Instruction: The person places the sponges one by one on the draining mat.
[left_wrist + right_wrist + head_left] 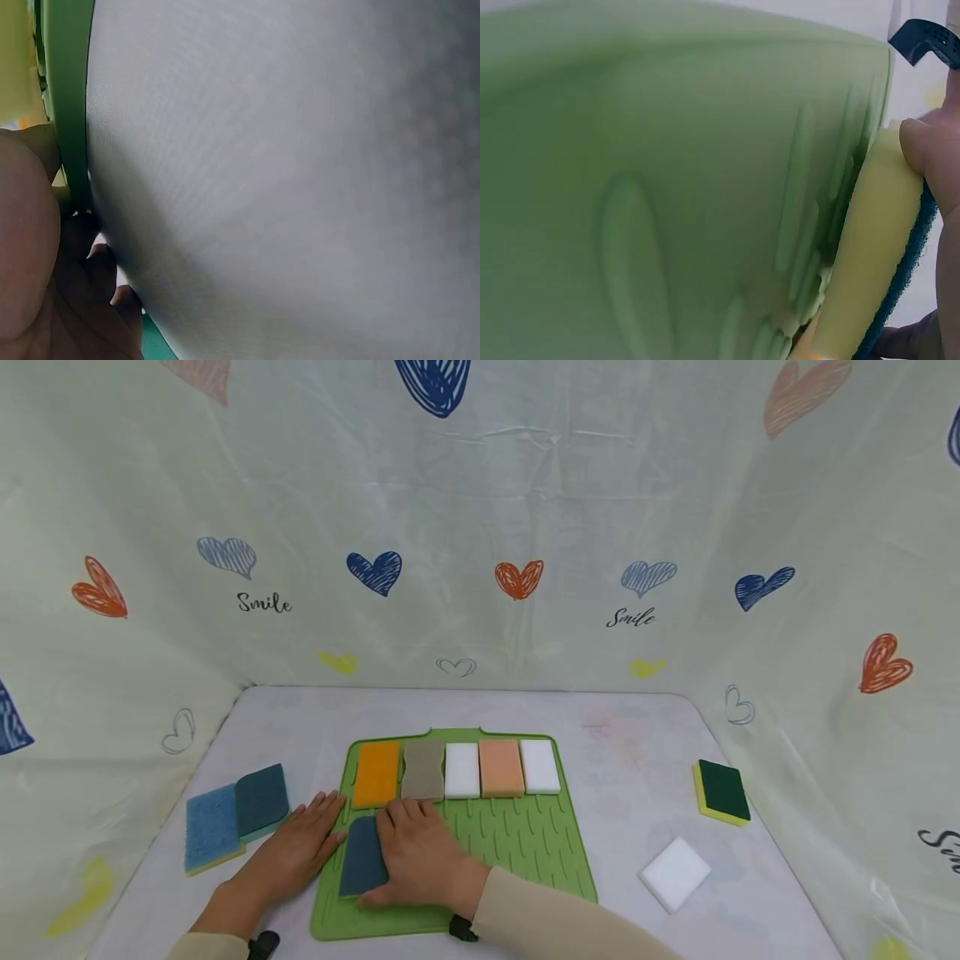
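Note:
My right hand point(423, 856) grips a scouring sponge point(362, 858) on the lower left of the green draining mat point(517, 843). Its top is dark blue-grey; the right wrist view shows the yellow foam point(870, 247) beneath, with the thumb at one end and the fingers near the other. At the mat's left edge lies my left hand point(292, 852), fingers extended and touching the rim. Along the mat's far side runs a row: an orange sponge point(377, 774), a grey wavy-sided one point(423, 768), a white block point(462, 771), a peach one point(501, 768) and another white block point(540, 767).
Left of the mat, a light-blue sponge point(212, 828) and a dark teal one point(262, 799) lie against each other. To the right are a green-and-yellow sponge point(722, 791) and a white block point(675, 874). A heart-printed curtain point(480, 627) surrounds the table point(622, 777) on three sides.

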Demonstrator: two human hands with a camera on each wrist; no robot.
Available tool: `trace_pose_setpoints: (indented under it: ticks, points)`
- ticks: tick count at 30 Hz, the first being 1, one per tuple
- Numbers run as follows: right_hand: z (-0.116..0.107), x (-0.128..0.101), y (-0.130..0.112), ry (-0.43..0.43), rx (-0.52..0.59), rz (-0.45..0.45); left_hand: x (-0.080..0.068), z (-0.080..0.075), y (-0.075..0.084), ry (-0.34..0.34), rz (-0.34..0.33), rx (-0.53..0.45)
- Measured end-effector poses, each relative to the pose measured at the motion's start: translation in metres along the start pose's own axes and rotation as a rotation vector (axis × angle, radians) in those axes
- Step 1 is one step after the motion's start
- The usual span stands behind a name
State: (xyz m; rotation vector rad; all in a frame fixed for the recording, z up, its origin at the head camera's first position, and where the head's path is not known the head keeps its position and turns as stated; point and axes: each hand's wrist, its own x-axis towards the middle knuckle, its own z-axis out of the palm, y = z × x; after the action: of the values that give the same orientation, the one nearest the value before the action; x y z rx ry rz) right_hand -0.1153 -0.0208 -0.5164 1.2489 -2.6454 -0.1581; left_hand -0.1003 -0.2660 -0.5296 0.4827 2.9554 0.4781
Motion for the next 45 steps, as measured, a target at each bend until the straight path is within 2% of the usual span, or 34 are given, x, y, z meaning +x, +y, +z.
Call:
trace_pose_setpoints:
  ticks: [14,24,40,45]
  points:
    - [0.004,0.0,-0.006,-0.105,0.089,0.031,0.002,0.002,0.0,0.004,0.002,0.038]
    - [0.002,-0.002,-0.008,-0.068,0.093,0.001,0.0,0.003,0.001,0.022,0.014,0.045]
    - [-0.007,-0.006,-0.002,-0.076,0.143,0.032,0.001,0.001,0.003,0.014,0.008,0.053]
    - [-0.014,-0.011,0.011,-0.009,0.159,0.042,0.001,0.0,0.003,-0.001,0.007,0.04]
